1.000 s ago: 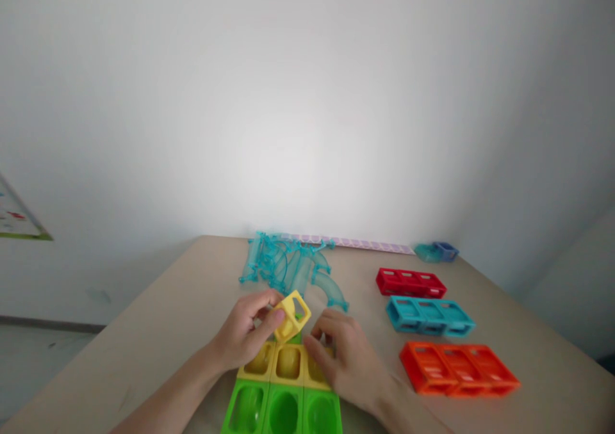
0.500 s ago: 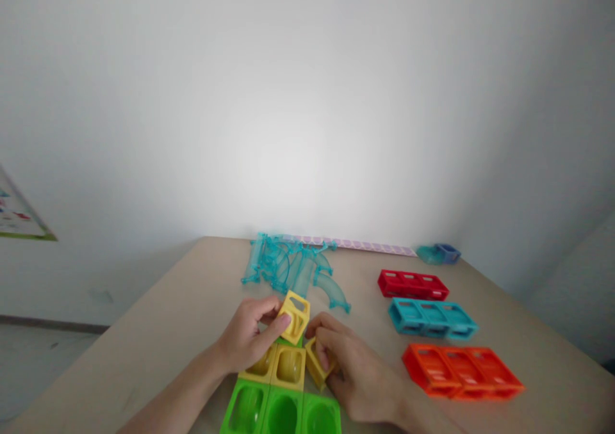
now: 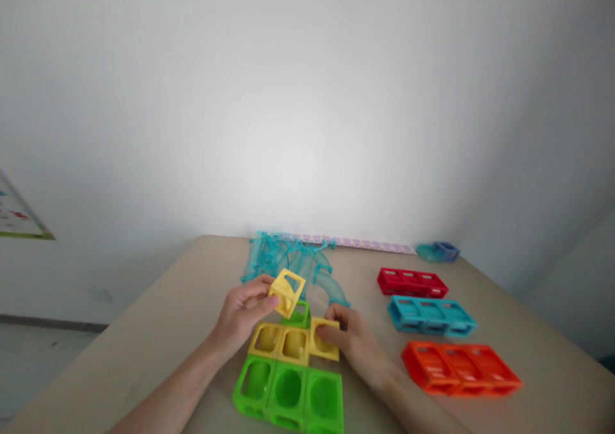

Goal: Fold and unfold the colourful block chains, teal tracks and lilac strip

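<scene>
A yellow hollow cube block point(image 3: 290, 288) is pinched between the thumb and fingers of my left hand point(image 3: 247, 309), raised and tilted above the block layout. My right hand point(image 3: 353, 335) grips a second yellow block point(image 3: 325, 343) at the right end of a yellow pair point(image 3: 280, 342). Whether that block touches the pair, I cannot tell. In front of the yellow pair lies a row of green blocks point(image 3: 289, 389) with rounded hollows. Behind the pair sits a single green block point(image 3: 298, 314), partly hidden by the raised yellow block.
Translucent teal tube pieces point(image 3: 293, 261) are heaped toward the back of the table point(image 3: 168, 331). On the right lie a red row point(image 3: 412, 283), a blue row point(image 3: 431, 315) and an orange row point(image 3: 461, 369) of blocks. A small blue piece point(image 3: 446, 251) is near the wall.
My left hand has lifted its yellow block up and left, uncovering the green block behind. My right hand has moved its yellow block upward and turned it, hollow up, beside the pair.
</scene>
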A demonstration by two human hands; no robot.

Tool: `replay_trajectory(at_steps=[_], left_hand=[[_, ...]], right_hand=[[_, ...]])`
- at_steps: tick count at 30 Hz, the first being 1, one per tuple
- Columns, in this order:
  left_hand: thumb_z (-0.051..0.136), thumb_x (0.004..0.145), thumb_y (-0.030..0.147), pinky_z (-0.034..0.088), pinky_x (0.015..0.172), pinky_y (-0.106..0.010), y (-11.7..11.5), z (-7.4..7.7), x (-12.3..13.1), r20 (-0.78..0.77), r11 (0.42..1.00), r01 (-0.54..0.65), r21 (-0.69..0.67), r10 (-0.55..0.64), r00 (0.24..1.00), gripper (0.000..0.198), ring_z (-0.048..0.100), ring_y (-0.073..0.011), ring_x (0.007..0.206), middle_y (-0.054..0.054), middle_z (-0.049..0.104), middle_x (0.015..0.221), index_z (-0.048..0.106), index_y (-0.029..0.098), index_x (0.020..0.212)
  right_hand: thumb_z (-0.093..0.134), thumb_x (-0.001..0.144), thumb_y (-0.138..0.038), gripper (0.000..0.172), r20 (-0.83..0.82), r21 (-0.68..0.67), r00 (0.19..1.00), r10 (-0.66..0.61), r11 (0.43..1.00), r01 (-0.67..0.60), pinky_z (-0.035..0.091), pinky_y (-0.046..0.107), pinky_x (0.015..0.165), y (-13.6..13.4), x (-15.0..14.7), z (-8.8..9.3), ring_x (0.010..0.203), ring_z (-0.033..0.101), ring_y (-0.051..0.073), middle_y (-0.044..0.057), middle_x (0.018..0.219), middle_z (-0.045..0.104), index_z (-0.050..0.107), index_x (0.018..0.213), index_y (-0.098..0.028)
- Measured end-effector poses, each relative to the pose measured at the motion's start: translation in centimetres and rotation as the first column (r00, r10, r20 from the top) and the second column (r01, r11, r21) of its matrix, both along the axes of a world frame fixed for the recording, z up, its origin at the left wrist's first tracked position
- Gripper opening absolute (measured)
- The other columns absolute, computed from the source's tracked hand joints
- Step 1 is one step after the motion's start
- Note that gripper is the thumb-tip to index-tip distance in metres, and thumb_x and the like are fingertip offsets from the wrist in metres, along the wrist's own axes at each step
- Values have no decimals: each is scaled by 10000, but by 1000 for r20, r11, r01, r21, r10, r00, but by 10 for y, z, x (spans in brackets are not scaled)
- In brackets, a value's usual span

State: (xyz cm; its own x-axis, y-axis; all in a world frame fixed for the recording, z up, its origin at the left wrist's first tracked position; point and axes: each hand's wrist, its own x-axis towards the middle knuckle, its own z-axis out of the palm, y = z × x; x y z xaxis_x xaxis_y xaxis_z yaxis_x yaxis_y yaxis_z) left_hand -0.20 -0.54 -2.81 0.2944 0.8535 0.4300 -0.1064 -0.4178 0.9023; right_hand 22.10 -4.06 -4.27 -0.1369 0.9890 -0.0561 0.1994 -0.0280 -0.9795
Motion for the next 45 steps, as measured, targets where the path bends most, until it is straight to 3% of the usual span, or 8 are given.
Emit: replay_trajectory(at_steps=[6, 11, 17, 21, 24, 30, 38, 45], left_hand=[[617, 834, 269, 447, 812, -268, -2, 1, 4, -136, 1000, -13, -5, 12, 991, 184, 589, -193, 900, -70, 619, 932, 726, 147, 750], [583, 860, 254, 433, 846, -273, -5, -3, 7, -284, 986, -69, 151, 110, 952, 150, 594, -180, 909, -62, 636, 918, 669, 159, 781], [625, 825, 278, 424, 900, -297, 0, -5, 4, -194, 952, -215, 219, 259, 946, 155, 570, -194, 985, -90, 579, 1055, 676, 163, 735], [613, 827, 321, 428, 908, -296, 2, 0, 7, -76, 962, -265, 69, 270, 960, 228, 547, -226, 1108, -112, 587, 1185, 626, 159, 667], [609, 822, 380, 454, 832, -269, 4, -1, 9, -16, 954, -289, -81, 288, 957, 264, 589, -221, 1042, -104, 640, 1159, 617, 157, 681], [617, 798, 481, 477, 740, -251, 10, -8, 9, 72, 913, -287, -291, 320, 945, 407, 640, -198, 846, -79, 716, 965, 678, 126, 989], [562, 829, 496, 501, 616, -258, 2, -6, 11, 175, 908, -141, -394, 225, 959, 442, 661, -195, 702, -51, 730, 780, 712, 123, 1012], [650, 773, 390, 530, 690, -324, 0, 4, 14, 349, 893, -24, -450, 200, 916, 316, 672, -205, 709, -77, 738, 841, 745, 118, 904]], right_hand=[[659, 710, -357, 224, -326, -225, 944, -45, 974, -31, 490, 215, 445, -1, -4, 4, 579, 589, 132, 6, 668, 604, 564, 749, -158], [556, 826, -423, 280, -569, -380, 806, -161, 921, -84, 481, 183, 353, -1, -5, 8, 439, 536, 91, -10, 613, 572, 615, 824, -149], [598, 831, -422, 314, -658, -251, 747, -91, 962, -104, 519, 186, 426, -3, -6, 10, 547, 595, 107, 31, 733, 630, 668, 897, -123], [676, 793, -407, 305, -572, -56, 817, 69, 991, -123, 534, 208, 509, -7, -8, 12, 688, 629, 148, 72, 826, 666, 684, 880, -116], [726, 762, -350, 209, -480, 147, 862, 162, 984, -103, 533, 241, 578, -10, -9, 10, 750, 613, 159, 45, 847, 648, 652, 763, -154], [762, 726, -213, 173, -157, 492, 953, 258, 858, -151, 457, 323, 843, -18, -10, 12, 937, 602, 197, 33, 980, 641, 590, 721, -193], [729, 767, -224, 177, 121, 589, 947, 298, 746, -310, 462, 307, 842, -26, -13, 20, 949, 596, 185, 48, 1035, 612, 559, 815, -218], [744, 758, -208, 188, 146, 668, 978, 150, 714, -209, 452, 331, 877, -27, -10, 17, 1014, 578, 214, 56, 1088, 614, 578, 841, -236]])
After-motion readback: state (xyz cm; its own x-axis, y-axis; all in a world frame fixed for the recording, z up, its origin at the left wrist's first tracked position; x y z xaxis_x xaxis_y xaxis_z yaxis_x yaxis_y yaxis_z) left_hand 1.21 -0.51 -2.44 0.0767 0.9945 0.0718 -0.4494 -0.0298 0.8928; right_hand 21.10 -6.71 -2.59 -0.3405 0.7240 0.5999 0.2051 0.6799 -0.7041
